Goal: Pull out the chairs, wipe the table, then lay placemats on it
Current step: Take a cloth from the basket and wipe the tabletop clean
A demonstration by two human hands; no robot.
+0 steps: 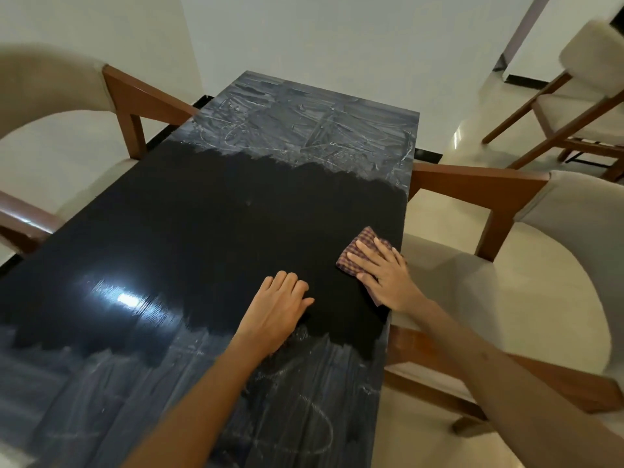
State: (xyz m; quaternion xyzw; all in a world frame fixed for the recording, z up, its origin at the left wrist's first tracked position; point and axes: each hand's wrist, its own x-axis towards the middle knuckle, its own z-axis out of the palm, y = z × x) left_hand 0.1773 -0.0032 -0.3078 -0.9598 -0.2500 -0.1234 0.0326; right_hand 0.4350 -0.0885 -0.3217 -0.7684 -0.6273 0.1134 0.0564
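A long glossy black table (209, 224) runs away from me. Its middle band is dark and clean; the far end and the near end carry grey streaks and smears. My right hand (385, 275) lies flat on a folded brown checked cloth (363, 243), pressing it onto the table near the right edge. My left hand (277, 309) rests palm down on the tabletop just left of it, fingers together, holding nothing. No placemats are in view.
Cream upholstered chairs with brown wooden frames stand around the table: one on the left (50, 106), one on the right (547, 251) drawn back from the edge, another farther back right (580, 92). Pale glossy floor (435, 211) and white walls surround them.
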